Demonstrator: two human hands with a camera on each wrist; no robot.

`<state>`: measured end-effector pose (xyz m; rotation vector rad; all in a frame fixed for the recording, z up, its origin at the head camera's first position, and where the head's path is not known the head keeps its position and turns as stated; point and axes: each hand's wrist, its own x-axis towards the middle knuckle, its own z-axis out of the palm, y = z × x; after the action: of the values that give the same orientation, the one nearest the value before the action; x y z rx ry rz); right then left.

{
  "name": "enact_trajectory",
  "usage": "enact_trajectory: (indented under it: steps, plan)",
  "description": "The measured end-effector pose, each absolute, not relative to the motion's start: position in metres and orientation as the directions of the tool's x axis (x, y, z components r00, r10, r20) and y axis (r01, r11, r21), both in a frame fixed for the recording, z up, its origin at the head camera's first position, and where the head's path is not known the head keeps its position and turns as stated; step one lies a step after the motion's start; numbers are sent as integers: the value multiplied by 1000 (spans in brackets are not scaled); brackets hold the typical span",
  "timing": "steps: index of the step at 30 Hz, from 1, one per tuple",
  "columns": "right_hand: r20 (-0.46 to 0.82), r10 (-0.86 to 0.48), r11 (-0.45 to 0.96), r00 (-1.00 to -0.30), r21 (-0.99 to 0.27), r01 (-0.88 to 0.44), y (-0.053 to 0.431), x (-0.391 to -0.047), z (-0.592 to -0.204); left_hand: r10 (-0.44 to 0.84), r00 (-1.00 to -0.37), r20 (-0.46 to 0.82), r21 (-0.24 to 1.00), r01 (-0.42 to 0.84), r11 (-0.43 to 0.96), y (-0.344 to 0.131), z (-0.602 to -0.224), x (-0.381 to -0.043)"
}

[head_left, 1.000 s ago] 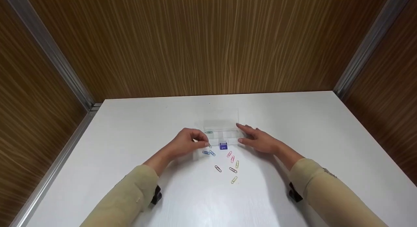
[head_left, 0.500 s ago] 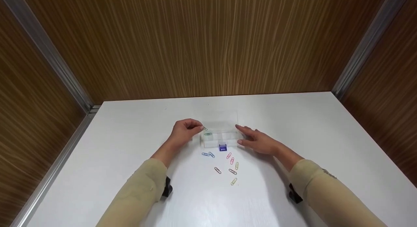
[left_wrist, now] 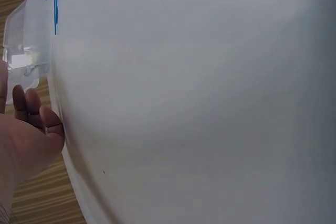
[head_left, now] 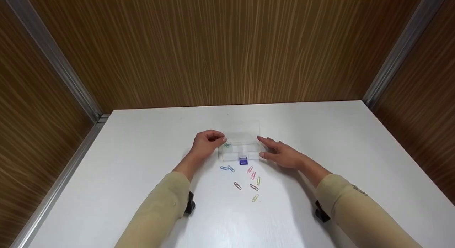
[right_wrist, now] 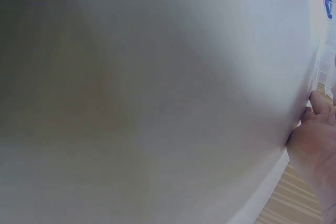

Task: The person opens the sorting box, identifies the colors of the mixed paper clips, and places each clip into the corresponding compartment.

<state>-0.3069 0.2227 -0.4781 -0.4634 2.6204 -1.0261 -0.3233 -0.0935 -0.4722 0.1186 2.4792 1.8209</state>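
A clear plastic box (head_left: pixel 231 157) with a purple latch (head_left: pixel 243 161) at its front stands mid-table, its clear lid (head_left: pixel 241 127) folded back. My left hand (head_left: pixel 206 145) is over the box's left end. Its thumb and index finger pinch a small paper clip, mostly hidden at the fingertips. Just below them a green paper clip (head_left: pixel 228 145) shows in the left compartment. Beside the box's right end, my right hand (head_left: pixel 284 154) rests with fingers extended, index tip by the lid's hinge and thumb at the front corner.
In front of the box lie loose paper clips: blue (head_left: pixel 224 168), pink (head_left: pixel 250 169), dark red (head_left: pixel 237 185) and yellow (head_left: pixel 255 198). A wood-grain panel (head_left: pixel 227 48) rises behind the white table (head_left: pixel 142 134).
My left hand has lifted a clip from near the blue clips, carried it up over the box's left end, and shifted slightly right. My right hand stays by the box.
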Motion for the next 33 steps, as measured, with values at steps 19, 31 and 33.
enact_trajectory:
  steps: [19,31,33]
  plan:
    - [-185,-380,727,-906,-665,-169,221,-311,-469,118,-990,-76,943,-33,330,-122,-450,-303]
    - [-163,-409,708,-898,-678,-200,222,-308,-469,440,-898,-14,937,142,318,-111,-447,-261]
    - [-167,-406,709,-898,-678,-194,222,-308,-470,496,-868,-14,933,167,318,-107,-449,-256]
